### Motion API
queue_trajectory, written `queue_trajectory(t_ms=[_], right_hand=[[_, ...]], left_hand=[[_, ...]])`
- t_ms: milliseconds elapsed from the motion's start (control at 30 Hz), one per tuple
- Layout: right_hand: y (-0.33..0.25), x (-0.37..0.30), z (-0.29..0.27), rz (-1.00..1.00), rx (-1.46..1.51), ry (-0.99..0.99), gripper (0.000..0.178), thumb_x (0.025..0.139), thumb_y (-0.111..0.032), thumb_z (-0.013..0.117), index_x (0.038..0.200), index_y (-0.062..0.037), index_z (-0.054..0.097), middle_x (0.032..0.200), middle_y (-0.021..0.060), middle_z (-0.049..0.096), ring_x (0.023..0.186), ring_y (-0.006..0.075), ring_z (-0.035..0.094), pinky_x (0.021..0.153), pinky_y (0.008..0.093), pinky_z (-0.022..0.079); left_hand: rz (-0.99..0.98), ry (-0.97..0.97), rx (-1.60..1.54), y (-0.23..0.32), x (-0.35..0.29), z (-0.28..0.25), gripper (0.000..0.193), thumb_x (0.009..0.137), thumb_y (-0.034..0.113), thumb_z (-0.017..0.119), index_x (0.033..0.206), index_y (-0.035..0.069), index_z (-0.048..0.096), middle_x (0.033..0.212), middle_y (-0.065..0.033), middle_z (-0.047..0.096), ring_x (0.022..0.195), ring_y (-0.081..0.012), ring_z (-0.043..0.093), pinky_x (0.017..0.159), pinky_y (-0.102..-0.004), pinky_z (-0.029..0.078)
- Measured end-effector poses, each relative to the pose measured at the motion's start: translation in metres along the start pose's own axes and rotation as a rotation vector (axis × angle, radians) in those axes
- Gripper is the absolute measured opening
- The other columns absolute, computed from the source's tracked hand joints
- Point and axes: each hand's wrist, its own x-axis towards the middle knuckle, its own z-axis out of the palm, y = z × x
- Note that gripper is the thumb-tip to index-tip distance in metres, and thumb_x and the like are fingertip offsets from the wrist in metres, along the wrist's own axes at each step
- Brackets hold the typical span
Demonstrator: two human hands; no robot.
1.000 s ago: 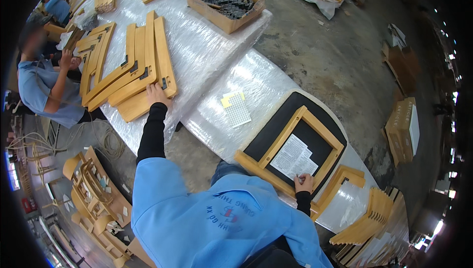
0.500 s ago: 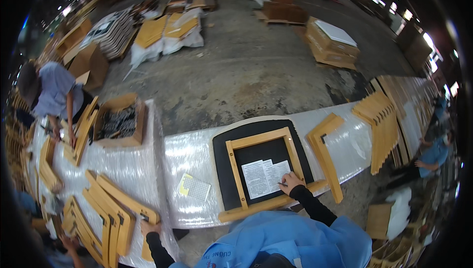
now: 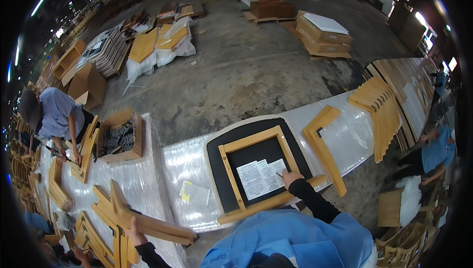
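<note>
My left hand (image 3: 135, 232) is closed on an angled wooden chair leg piece (image 3: 156, 227), lifted and tilted above several similar wooden pieces (image 3: 106, 210) on the left table. My right hand (image 3: 292, 178) is closed round a thin, pen-like thing, its tip at the printed paper sheets (image 3: 261, 177). Those sheets lie on a black padded chair seat (image 3: 215, 162), inside a light wooden frame (image 3: 246, 143). The near rail (image 3: 276, 201) of the frame runs along my body's side. Exactly what the thin thing is, I cannot tell.
A gridded white-and-yellow sheet (image 3: 195, 193) lies left of the seat. Right of it are an angled leg piece (image 3: 322, 145) and a row of stacked ones (image 3: 378, 105). A cardboard box of dark parts (image 3: 119, 155) stands left, beside a co-worker (image 3: 54, 113) handling wood.
My left hand has lifted the angled wooden leg piece off the pile and swung its end rightward. My right hand stays at the sheets, its fingers now more closed. The view has shifted slightly.
</note>
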Motion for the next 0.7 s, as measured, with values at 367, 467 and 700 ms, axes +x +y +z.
queue_trajectory(t_ms=[367,467,700], right_hand=[[-0.081,-0.058,-0.176,-0.602,1.083,0.367,0.025,0.096,-0.004,0.056,0.118,-0.0014,0.067,0.089,0.0077,0.064,0.079,0.012,0.063,0.072,0.0249,0.052],[-0.105,-0.098,-0.222,-0.758,1.142,0.393,0.027,0.092,0.003,0.059,0.118,0.0033,0.065,0.095,0.0108,0.067,0.083,0.0147,0.065,0.075,0.0273,0.051],[-0.096,-0.137,-0.231,-0.95,1.129,0.555,0.022,0.077,0.01,0.072,0.097,0.0031,0.069,0.086,0.0145,0.07,0.079,0.0217,0.069,0.072,0.0295,0.052]], left_hand=[[0.202,-0.65,-0.462,0.07,-0.108,0.145,0.091,0.079,0.053,0.071,0.145,-0.001,0.038,0.135,-0.0235,0.051,0.124,-0.0374,0.054,0.104,-0.0489,0.045],[0.118,-0.871,-0.309,0.089,-0.135,0.205,0.097,0.075,0.046,0.079,0.145,-0.003,0.034,0.135,-0.0251,0.051,0.126,-0.0394,0.052,0.105,-0.0514,0.045],[-0.05,-1.175,-0.666,0.082,-0.155,0.282,0.094,0.072,0.03,0.084,0.144,-0.002,0.034,0.131,-0.0214,0.053,0.124,-0.0385,0.054,0.101,-0.0511,0.048]])
